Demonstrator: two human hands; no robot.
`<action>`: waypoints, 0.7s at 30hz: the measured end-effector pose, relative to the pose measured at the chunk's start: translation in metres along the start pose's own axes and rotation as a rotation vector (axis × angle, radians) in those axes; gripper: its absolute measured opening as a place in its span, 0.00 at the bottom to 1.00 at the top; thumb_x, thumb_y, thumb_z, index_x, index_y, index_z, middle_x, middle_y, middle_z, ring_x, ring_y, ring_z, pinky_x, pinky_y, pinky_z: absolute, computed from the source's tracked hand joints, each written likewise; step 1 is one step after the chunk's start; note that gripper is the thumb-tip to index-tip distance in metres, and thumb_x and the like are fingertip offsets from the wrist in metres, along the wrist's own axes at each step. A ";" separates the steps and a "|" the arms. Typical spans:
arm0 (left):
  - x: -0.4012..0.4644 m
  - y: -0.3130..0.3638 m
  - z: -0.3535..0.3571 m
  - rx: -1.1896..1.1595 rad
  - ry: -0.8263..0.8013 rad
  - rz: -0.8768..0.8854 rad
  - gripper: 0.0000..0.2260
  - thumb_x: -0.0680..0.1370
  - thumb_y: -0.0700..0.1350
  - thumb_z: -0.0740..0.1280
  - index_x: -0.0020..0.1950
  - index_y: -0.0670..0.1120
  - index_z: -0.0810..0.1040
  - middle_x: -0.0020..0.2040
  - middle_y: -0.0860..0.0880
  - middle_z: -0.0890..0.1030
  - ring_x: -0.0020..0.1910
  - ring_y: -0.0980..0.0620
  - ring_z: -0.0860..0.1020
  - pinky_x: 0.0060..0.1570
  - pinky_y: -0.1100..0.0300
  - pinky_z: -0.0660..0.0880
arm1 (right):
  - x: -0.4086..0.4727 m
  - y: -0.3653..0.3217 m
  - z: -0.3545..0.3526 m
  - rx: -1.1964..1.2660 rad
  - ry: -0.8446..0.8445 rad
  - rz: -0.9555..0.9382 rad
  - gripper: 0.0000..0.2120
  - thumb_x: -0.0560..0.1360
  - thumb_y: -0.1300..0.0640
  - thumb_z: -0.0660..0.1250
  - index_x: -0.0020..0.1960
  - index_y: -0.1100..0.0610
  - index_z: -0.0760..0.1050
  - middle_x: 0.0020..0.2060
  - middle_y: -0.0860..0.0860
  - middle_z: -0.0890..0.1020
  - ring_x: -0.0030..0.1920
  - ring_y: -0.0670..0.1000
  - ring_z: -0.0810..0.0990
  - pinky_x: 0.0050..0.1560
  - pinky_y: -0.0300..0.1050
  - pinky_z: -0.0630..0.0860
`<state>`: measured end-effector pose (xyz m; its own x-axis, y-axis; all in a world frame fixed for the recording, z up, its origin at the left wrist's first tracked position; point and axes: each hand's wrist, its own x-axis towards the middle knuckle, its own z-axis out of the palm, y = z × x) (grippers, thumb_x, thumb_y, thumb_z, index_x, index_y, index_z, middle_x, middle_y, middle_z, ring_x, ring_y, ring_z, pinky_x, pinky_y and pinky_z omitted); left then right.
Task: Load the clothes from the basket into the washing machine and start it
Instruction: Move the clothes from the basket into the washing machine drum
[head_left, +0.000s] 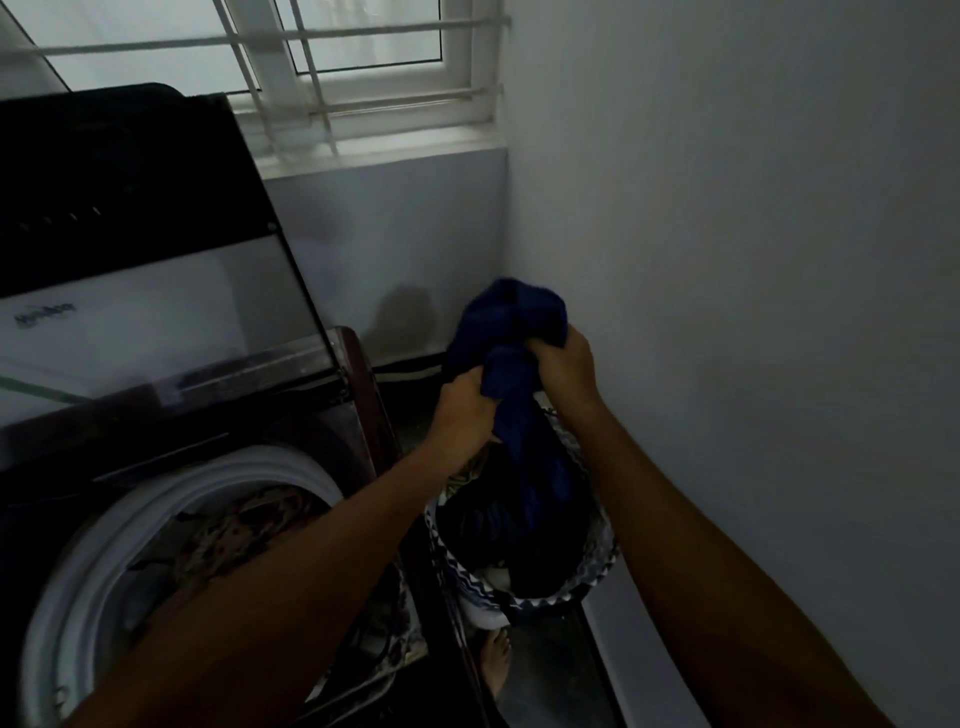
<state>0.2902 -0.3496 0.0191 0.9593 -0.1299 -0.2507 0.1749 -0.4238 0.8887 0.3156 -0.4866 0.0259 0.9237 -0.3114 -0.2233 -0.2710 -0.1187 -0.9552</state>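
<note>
Dim laundry corner under a barred window (363, 78), pale walls meeting at the far right.

Both hands grip a dark blue garment (514, 332) bunched above the patterned basket (582, 577), the left hand (462, 410) clutching low on the cloth, the right hand (563, 371) just beside it and higher. More dark clothes lie in the basket. At left, the washing machine (156, 519) stands lid up, with patterned fabric already in its drum.
</note>
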 end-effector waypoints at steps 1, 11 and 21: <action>-0.001 0.000 -0.006 -0.004 0.043 0.024 0.08 0.81 0.38 0.61 0.44 0.42 0.77 0.40 0.47 0.79 0.37 0.54 0.76 0.29 0.70 0.71 | 0.001 0.008 -0.005 -0.034 -0.030 0.046 0.08 0.74 0.57 0.69 0.52 0.56 0.76 0.46 0.53 0.81 0.45 0.52 0.79 0.35 0.39 0.75; -0.011 0.023 -0.047 0.135 0.169 0.223 0.16 0.77 0.29 0.55 0.55 0.39 0.80 0.49 0.43 0.82 0.41 0.52 0.77 0.33 0.68 0.74 | -0.023 0.051 -0.014 0.204 -0.624 0.449 0.16 0.81 0.54 0.59 0.69 0.51 0.73 0.60 0.54 0.80 0.56 0.57 0.79 0.53 0.56 0.78; -0.021 0.062 -0.068 0.116 0.332 0.441 0.09 0.78 0.31 0.59 0.45 0.43 0.75 0.39 0.50 0.77 0.34 0.60 0.71 0.31 0.74 0.67 | -0.024 -0.046 -0.003 -0.301 -0.646 -0.043 0.06 0.78 0.66 0.65 0.53 0.64 0.79 0.44 0.54 0.82 0.38 0.43 0.80 0.40 0.35 0.77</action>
<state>0.2958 -0.3125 0.1053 0.9576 -0.0354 0.2859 -0.2658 -0.4914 0.8294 0.3053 -0.4768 0.0759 0.8856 0.3096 -0.3461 -0.2077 -0.4026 -0.8915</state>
